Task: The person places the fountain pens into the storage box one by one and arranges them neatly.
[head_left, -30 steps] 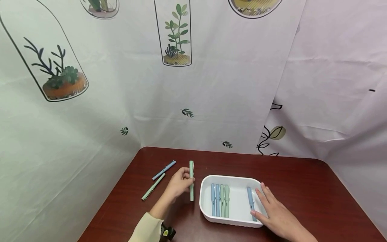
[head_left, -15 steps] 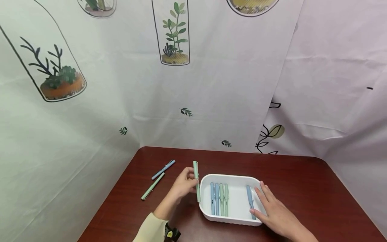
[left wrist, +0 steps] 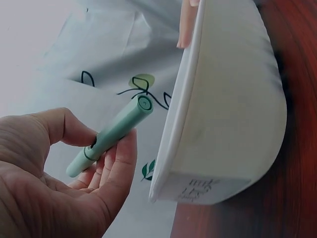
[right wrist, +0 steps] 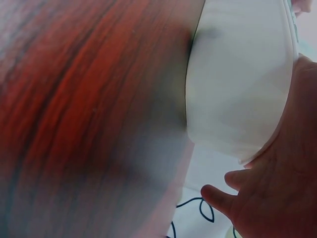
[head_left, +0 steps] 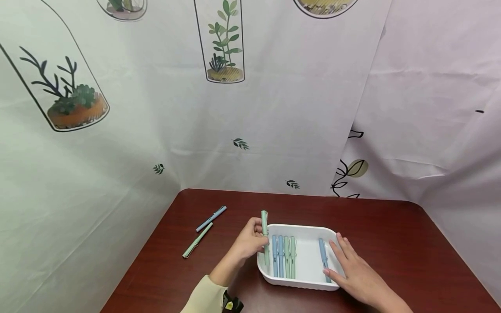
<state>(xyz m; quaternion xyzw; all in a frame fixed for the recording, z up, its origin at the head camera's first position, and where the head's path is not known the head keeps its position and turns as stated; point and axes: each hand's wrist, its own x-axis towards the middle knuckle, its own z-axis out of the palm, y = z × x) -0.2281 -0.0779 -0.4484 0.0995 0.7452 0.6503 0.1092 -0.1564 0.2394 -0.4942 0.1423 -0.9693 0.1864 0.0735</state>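
Note:
My left hand (head_left: 249, 240) pinches a light green pen (head_left: 264, 230) between thumb and fingers, over the left end of a white plastic tray (head_left: 303, 284). In the left wrist view the same green pen (left wrist: 116, 130) points its end toward the tray's outer wall (left wrist: 233, 109). Inside the tray, two blue pens (head_left: 277, 256) and two green pens (head_left: 290, 257) lie side by side at the left. A single blue pen (head_left: 324, 256) lies tilted at the right, partly behind my right thumb. With fingers spread, my right hand (head_left: 354, 271) rests on the tray's right rim.
On the dark red wooden table (head_left: 168, 278), a loose blue pen (head_left: 211, 218) and a loose green pen (head_left: 197, 240) lie left of my left hand. A white cloth (head_left: 274, 130) with printed plants hangs behind the table.
My left hand has carried the green pen rightward, from beside the tray to over its left end. My right hand has stayed at the right rim.

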